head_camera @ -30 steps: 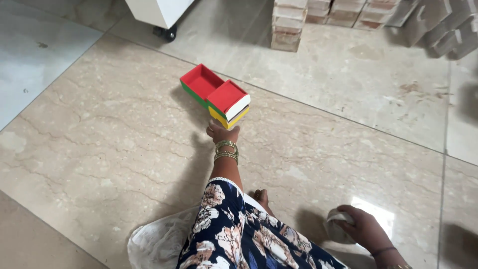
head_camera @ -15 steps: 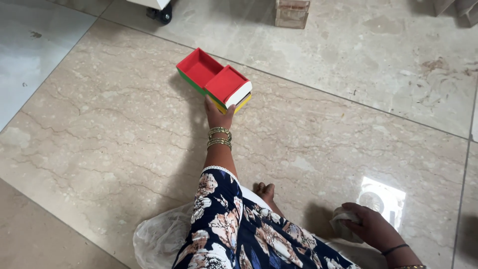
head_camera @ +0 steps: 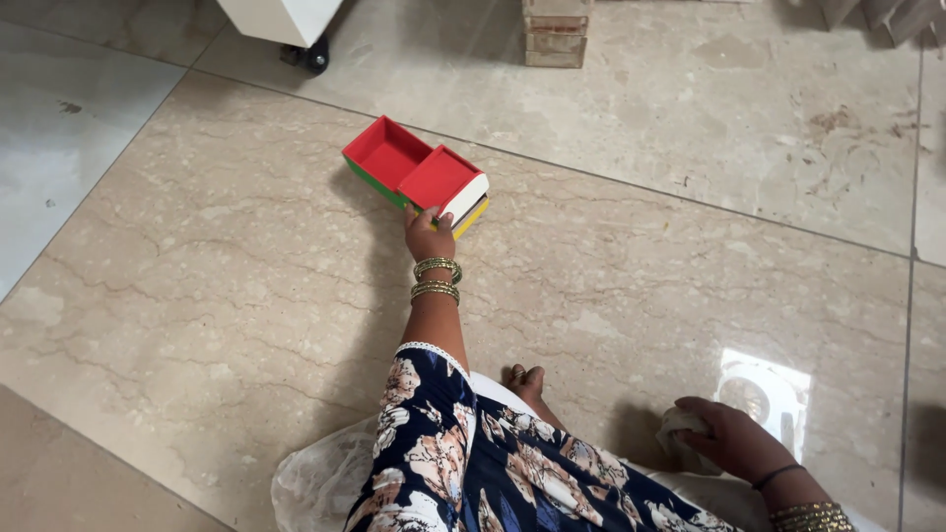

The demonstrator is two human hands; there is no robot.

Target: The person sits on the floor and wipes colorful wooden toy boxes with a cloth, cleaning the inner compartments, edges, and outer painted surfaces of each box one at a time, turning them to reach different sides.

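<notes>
1. The stack of shallow boxes (head_camera: 419,177) lies on the marble floor (head_camera: 197,286), far from my body and a little left of the middle: red trays on top, with green, white and yellow edges showing beneath them.
2. The far-left red tray (head_camera: 386,150) is open and its inside is bare; the near-right red tray (head_camera: 439,177) sits just beside it, slightly higher, above a white edge.
3. My left hand (head_camera: 429,234) reaches straight out and touches the near side of the stack. The fingers are tucked under or against the boxes, so I cannot tell whether they are clamped on an edge or only pressing.
4. Gold bangles (head_camera: 437,279) ring that wrist, and my floral sleeve (head_camera: 434,433) covers the arm from the elbow back.
5. My right hand (head_camera: 714,438) rests on the floor at the near right, well apart from the boxes, its fingers curled together around a crumpled pale cloth (head_camera: 683,426).
6. Just beyond that hand a bright square reflection (head_camera: 764,394) shines on the tile.
7. My toes (head_camera: 525,379) show between the two arms, and a clear plastic bag (head_camera: 325,478) lies at the near left beside my sleeve.
8. At the far edge stand a white wheeled unit (head_camera: 286,25) on the left and a stack of bricks (head_camera: 555,34) near the middle.
</notes>
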